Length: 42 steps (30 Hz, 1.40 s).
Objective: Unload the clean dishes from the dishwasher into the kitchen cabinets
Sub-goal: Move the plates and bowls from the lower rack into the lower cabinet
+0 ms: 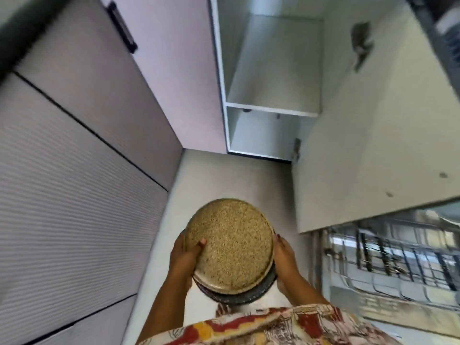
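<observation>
A stack of plates (231, 245) is held in front of my chest, a speckled tan plate on top and a dark plate (239, 296) under it. My left hand (186, 252) grips the stack's left rim, thumb lying on the tan plate. My right hand (285, 255) cups the right rim from the side. An open white cabinet (271, 105) with bare shelves stands ahead. The dishwasher rack (388, 260) with dark and grey wire tines shows at lower right.
The cabinet's open door (373, 135) swings out on the right, above the rack. Closed pale drawer fronts (74, 158) with a black handle (122, 27) line the left. A light floor strip (224, 178) runs between them toward the cabinet.
</observation>
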Each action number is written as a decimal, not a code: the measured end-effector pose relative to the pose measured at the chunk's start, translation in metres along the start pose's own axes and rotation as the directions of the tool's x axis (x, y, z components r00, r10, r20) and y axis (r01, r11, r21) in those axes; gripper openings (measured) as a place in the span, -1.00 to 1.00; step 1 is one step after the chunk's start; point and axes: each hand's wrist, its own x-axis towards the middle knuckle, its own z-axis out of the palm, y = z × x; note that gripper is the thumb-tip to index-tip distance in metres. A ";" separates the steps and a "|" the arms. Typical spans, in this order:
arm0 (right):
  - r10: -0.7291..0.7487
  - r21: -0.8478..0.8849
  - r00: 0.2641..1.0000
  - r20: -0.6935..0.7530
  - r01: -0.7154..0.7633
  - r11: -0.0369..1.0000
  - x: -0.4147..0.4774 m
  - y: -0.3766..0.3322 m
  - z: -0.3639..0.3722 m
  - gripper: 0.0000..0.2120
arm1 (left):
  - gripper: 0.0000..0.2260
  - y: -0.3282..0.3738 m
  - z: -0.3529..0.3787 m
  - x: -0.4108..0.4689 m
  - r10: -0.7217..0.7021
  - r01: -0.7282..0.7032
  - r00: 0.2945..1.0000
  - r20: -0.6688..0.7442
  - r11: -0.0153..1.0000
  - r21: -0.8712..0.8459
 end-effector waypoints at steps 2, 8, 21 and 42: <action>-0.045 0.044 0.996 0.074 0.041 0.998 0.001 -0.025 0.039 -0.81 | -0.27 0.032 -0.022 0.016 0.076 -0.076 0.997 0.004 0.997 -0.004; -0.172 0.145 0.971 0.166 0.149 0.978 0.035 -0.083 0.096 -0.67 | -0.50 0.105 -0.034 0.053 0.310 -0.307 0.950 0.030 0.948 -0.085; -0.221 0.029 0.975 -0.025 0.222 0.975 0.117 -0.173 0.086 -0.78 | -0.67 0.219 0.056 0.076 0.684 -0.684 0.703 0.195 0.725 -0.075; -0.268 0.658 0.963 -0.035 0.224 0.719 0.213 -0.328 0.032 -0.79 | -0.52 0.286 0.229 0.198 0.466 -0.802 0.316 0.827 -0.334 0.495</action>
